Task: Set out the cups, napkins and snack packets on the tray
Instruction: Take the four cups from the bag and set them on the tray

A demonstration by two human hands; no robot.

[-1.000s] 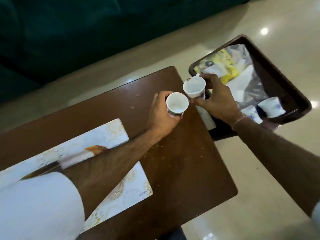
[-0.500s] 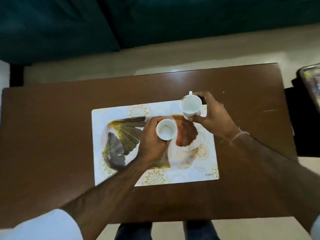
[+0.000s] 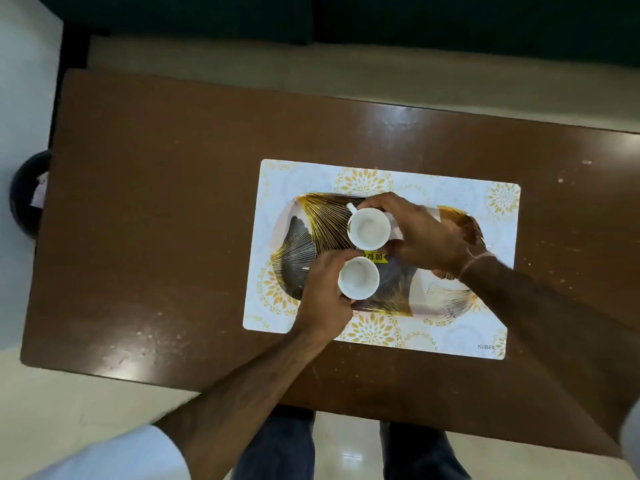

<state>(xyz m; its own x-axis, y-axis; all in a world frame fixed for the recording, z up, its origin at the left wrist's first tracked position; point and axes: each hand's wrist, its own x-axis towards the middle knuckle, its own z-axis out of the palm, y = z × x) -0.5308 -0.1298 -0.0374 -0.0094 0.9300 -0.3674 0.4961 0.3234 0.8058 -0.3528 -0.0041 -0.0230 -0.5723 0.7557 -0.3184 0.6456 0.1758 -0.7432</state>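
Observation:
An oval tray with a gold and black leaf pattern and a yellow price sticker lies on a white placemat. My left hand grips a white cup over the tray's near middle. My right hand grips a second white cup, handle pointing far left, just beyond the first. Both cups look empty and upright. Whether they rest on the tray or hover just above it I cannot tell. No napkins or snack packets are in view.
The placemat lies on a brown wooden table. A dark round object sits on the floor past the table's left edge. A dark green sofa runs along the far side. My legs show under the near edge.
My view swung from the dark side tray on the right to the patterned tray. Both hands carried the cups across the table and lowered them over this tray.

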